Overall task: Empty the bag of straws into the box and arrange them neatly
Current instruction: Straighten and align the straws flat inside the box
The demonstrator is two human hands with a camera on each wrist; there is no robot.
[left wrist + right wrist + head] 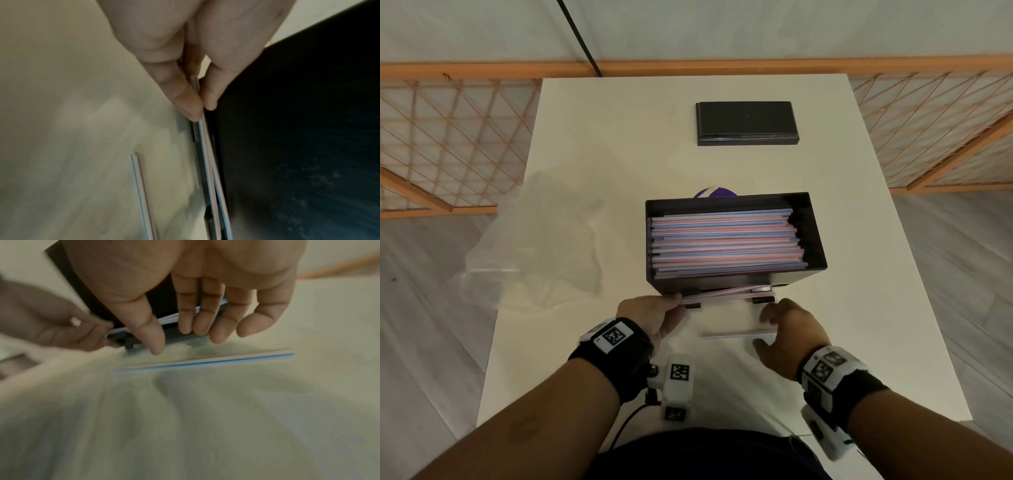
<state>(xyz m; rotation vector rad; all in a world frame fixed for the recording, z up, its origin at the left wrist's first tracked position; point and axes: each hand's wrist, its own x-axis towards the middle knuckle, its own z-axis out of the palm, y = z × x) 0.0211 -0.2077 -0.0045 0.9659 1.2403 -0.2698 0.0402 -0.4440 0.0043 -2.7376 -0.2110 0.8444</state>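
Straws (726, 294) pinched by left hand (650, 317), beside box (815, 236)

Left hand (654, 313) thumb and fingers pinched together, right hand (789, 334) loosely spread, palm down

Striped straws (726, 240) fill a black box (816, 236) on a white table (592, 120); the left hand (654, 317) pinches strays at its base, the right hand (791, 335) hovers spread over a loose straw (736, 334), empty bag (541, 236) left
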